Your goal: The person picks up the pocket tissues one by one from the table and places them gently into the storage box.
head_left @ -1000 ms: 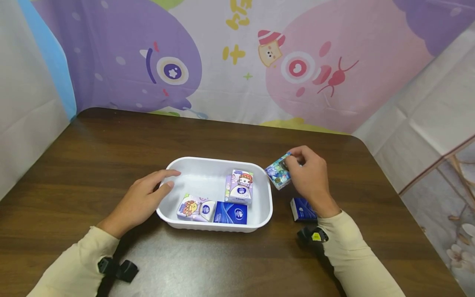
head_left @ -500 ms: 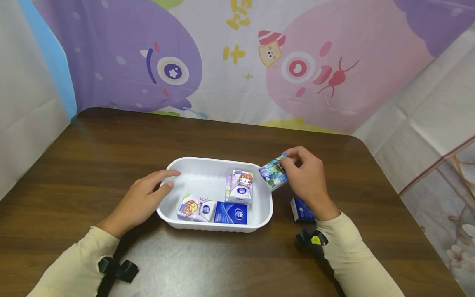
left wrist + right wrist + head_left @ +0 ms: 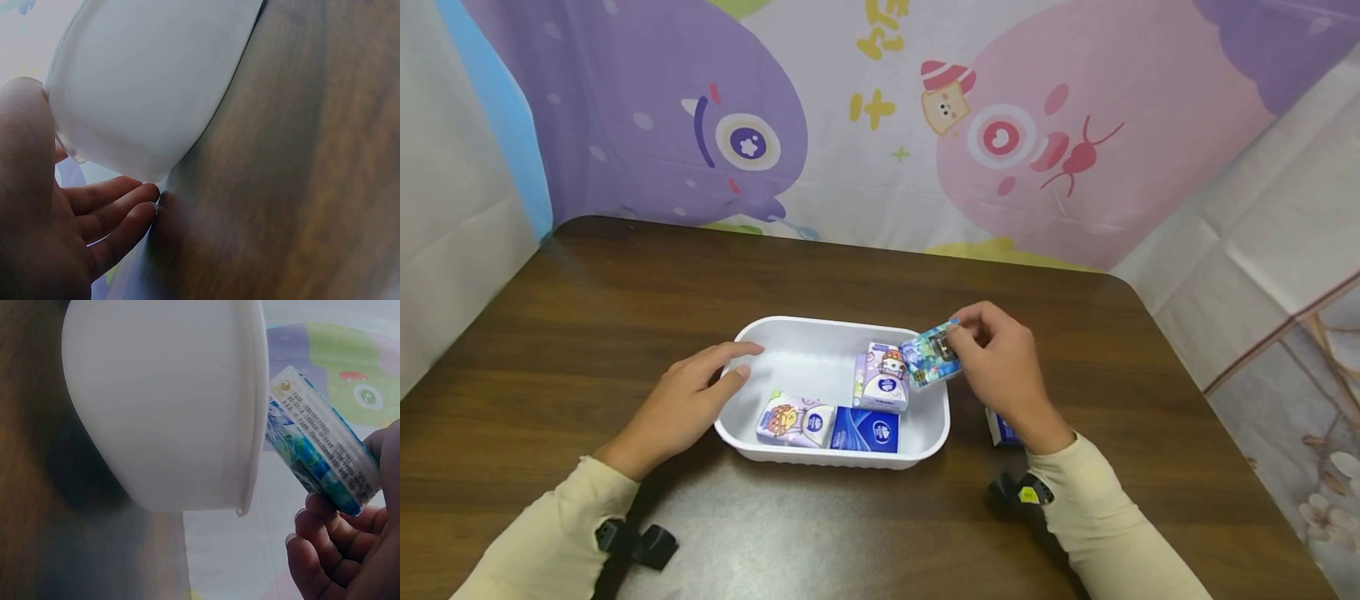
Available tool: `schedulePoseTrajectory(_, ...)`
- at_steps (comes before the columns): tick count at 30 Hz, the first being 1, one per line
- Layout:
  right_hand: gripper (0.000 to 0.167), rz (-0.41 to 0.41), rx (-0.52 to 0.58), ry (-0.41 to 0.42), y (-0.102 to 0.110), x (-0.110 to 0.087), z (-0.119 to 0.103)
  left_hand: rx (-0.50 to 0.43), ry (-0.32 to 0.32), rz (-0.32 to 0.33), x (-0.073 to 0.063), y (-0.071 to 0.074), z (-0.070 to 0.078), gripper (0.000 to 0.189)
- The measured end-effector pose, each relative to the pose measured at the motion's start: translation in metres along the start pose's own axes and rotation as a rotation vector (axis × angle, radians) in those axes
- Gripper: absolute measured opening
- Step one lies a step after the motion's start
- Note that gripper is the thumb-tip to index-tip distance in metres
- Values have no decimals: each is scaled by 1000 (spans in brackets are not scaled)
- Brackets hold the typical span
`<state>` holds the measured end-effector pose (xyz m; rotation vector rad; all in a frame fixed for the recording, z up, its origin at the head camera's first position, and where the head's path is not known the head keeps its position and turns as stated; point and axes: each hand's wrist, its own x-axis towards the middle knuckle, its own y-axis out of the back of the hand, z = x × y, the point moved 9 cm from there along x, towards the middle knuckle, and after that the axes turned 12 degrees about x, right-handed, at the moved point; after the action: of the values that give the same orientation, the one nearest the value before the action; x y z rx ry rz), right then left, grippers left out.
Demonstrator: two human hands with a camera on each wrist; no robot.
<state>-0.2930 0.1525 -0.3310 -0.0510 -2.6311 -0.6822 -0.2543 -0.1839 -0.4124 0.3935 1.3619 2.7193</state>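
Note:
My right hand [image 3: 1000, 354] pinches a small tissue packet [image 3: 931, 358] with a blue-green floral print over the right rim of a white plastic tray [image 3: 925, 446]. In the right wrist view the packet [image 3: 325, 447] shows its printed side, tilted above the rim. My left hand [image 3: 688, 404] rests at the tray's left end, thumb and index finger reaching over the rim. In the left wrist view its other fingers [image 3: 119, 212] lie loosely by the outer wall. Inside the tray are a cartoon tissue packet [image 3: 882, 379] at the right, another cartoon packet [image 3: 795, 421] at the front, and a blue packet [image 3: 865, 431] beside it.
Another blue packet [image 3: 1003, 429] lies on the dark wooden table [image 3: 820, 533] right of the tray, partly hidden by my right wrist. A cartoon-printed cloth [image 3: 850, 183] hangs behind the table. Pale panels stand at both sides.
My right hand has moved left with the floral tissue packet, from beside the tray to over its right rim. The left hand and the tray have stayed in place.

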Motion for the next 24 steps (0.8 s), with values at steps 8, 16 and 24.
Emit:
schedulePoseTrajectory(8, 9, -24, 19, -12, -4, -4, -1, 0, -7, 3, 1, -2, 1, 34)
schedulePoseTrajectory(16, 9, -76, 70, -8, -15, -4, -7, -12, -10, 16, 0, 1, 0, 32)
schedulePoseTrajectory(24, 5, -118, 92, 14, -26, -10, -11, -12, -20, 26, 0, 2, 1, 32)
